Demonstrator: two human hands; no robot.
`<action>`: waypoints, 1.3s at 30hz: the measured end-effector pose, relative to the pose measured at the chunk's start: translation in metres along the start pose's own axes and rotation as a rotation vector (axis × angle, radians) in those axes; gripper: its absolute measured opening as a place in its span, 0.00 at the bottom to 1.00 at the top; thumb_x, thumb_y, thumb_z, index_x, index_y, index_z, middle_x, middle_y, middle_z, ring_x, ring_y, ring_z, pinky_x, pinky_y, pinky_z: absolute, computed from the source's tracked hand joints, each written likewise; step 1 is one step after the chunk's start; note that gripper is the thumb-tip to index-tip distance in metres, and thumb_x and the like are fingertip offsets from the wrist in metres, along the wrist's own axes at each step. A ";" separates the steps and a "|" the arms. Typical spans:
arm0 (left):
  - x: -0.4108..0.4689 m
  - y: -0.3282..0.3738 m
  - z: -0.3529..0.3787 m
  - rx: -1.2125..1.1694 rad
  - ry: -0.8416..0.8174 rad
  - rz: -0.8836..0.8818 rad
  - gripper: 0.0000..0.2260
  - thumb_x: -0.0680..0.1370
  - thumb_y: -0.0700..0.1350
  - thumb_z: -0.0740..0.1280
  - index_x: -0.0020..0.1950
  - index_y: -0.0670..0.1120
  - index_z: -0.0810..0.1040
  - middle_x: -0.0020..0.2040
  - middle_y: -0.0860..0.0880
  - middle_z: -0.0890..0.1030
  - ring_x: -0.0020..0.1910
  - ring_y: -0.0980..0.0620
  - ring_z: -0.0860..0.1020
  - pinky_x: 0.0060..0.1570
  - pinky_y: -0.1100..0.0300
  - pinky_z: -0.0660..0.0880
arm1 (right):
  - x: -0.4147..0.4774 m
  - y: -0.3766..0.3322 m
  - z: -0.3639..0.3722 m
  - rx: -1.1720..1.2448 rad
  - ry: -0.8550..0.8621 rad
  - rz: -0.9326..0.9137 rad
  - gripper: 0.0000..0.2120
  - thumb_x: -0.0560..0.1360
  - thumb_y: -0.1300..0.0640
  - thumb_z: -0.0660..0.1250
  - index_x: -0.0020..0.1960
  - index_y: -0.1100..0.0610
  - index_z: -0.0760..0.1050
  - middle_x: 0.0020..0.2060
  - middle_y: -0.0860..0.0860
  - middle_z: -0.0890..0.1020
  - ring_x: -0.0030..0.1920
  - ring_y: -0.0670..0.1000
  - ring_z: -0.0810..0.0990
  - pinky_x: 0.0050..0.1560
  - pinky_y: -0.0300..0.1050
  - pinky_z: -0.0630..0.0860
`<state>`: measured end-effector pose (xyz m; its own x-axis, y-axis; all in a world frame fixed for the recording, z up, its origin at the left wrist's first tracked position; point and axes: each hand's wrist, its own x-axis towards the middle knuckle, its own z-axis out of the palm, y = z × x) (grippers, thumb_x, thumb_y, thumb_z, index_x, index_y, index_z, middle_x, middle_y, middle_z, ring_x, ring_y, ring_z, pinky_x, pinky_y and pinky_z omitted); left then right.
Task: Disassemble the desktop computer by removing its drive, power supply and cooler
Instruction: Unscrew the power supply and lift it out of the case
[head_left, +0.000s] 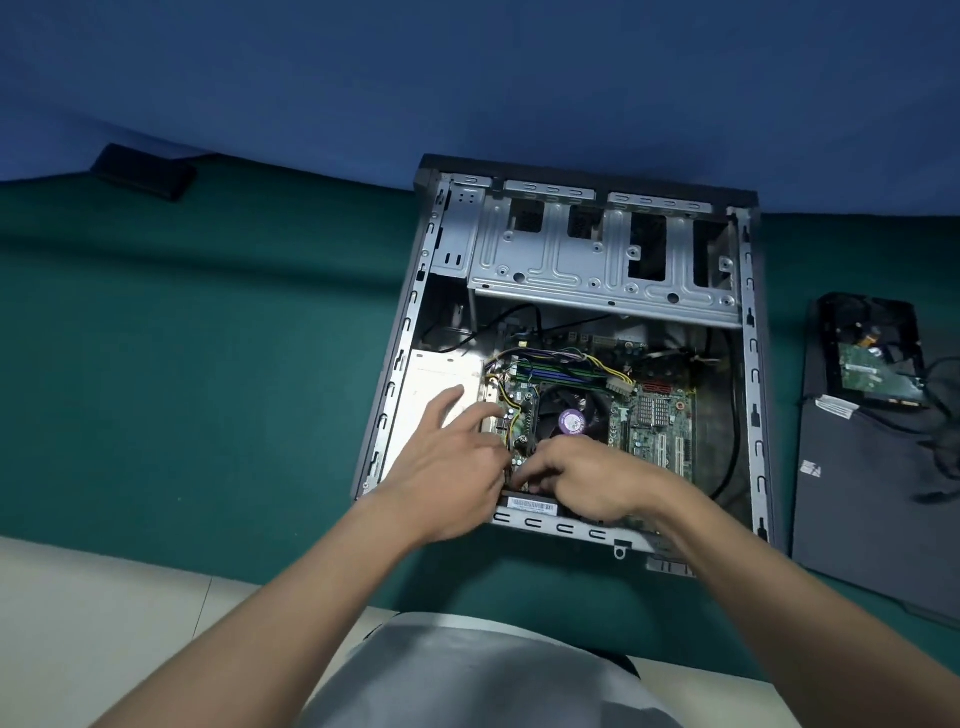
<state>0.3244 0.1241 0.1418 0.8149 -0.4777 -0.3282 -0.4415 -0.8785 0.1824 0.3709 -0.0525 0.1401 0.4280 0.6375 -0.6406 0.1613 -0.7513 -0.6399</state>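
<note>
The open desktop case (393, 364) lies flat on a green table. Inside it, the black cooler (571, 415) with a purple sticker on its fan sits on the motherboard (660, 431). The silver power supply (441, 369) is at the case's left. My left hand (452, 467) reaches over the power supply's right edge, its thumb and forefinger stretched out. My right hand (592, 483) is at the cooler's near-left corner with its fingers bent down; what they touch is hidden. The removed hard drive (872, 364) lies outside the case at the right.
The bare metal drive cage (597, 260) fills the far half of the case. Yellow and black cables (571, 358) run from the power supply across the board. The dark side panel (872, 519) lies under the drive. A black object (143, 171) rests far left.
</note>
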 end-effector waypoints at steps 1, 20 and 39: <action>-0.001 0.002 -0.001 -0.027 -0.023 -0.018 0.18 0.77 0.49 0.51 0.51 0.51 0.80 0.51 0.58 0.80 0.73 0.56 0.58 0.72 0.49 0.38 | 0.000 -0.001 -0.002 -0.025 -0.021 -0.013 0.28 0.72 0.73 0.52 0.61 0.53 0.79 0.40 0.35 0.70 0.52 0.45 0.74 0.55 0.35 0.73; -0.005 -0.004 -0.005 0.016 -0.118 0.061 0.36 0.78 0.66 0.36 0.53 0.56 0.83 0.51 0.60 0.80 0.68 0.60 0.61 0.72 0.45 0.35 | 0.045 0.015 0.000 -0.988 0.124 -0.519 0.12 0.76 0.56 0.59 0.52 0.51 0.81 0.48 0.47 0.80 0.62 0.51 0.71 0.72 0.57 0.50; -0.009 -0.002 0.007 0.074 0.094 0.033 0.32 0.81 0.63 0.42 0.44 0.55 0.86 0.38 0.58 0.79 0.57 0.57 0.70 0.73 0.46 0.46 | 0.062 0.010 -0.009 -1.155 0.061 -0.778 0.16 0.72 0.57 0.67 0.27 0.52 0.71 0.29 0.46 0.79 0.47 0.52 0.75 0.58 0.58 0.71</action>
<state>0.3147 0.1301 0.1377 0.8295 -0.5069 -0.2347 -0.4921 -0.8619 0.1221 0.4074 -0.0222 0.0979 -0.0763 0.9657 -0.2483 0.9943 0.0551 -0.0914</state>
